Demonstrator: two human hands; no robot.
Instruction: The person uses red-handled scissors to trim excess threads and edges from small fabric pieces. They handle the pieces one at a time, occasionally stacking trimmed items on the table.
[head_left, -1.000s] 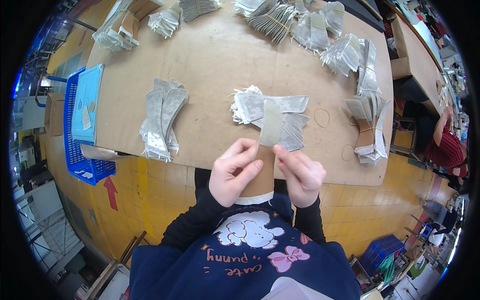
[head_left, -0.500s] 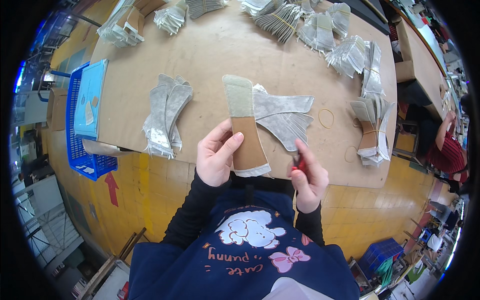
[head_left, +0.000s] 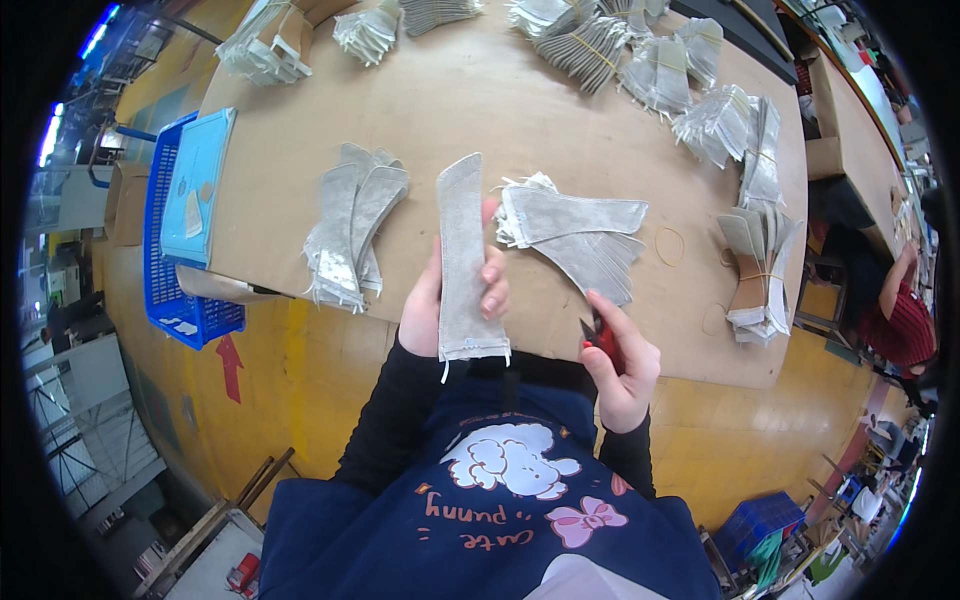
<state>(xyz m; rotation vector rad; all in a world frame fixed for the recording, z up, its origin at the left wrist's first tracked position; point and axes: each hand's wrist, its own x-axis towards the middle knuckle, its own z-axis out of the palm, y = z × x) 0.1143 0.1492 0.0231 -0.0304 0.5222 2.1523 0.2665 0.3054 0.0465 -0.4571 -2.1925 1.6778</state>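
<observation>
Step, my read: check/trim, one piece at a time, done over the near edge of the worktop (head_left: 560, 130). Blue basket (head_left: 158, 250) is at your 10 o'clock, beside the worktop's edge. Fanned stack (head_left: 585, 215) at 1 o'clock, loose pile (head_left: 350, 225) at 11, banded bundle (head_left: 745, 292) at 2. Your piece, the grey strip (head_left: 461, 250), is up at about 12 o'clock, narrow white-banded end toward you.

Left hand (head_left: 424, 310), 11 o'clock: wrapped behind the strip, fingertips curled round its right edge; not pinched hard, by the look. Right hand (head_left: 627, 368), 2 o'clock: closed round red-handled snips (head_left: 612, 345), dark tips pointing toward 11, well apart from the strip. Can't tell if the blades are parted.

Rubber band (head_left: 670, 246) lies loose at 1 o'clock. Smallest: threads (head_left: 445, 369) hanging off the strip's white end, nothing touching them. Next move, I'd judge, calls for steadying that end with your left and bringing the tips onto the threads, clear of the stitching and your fingers.
</observation>
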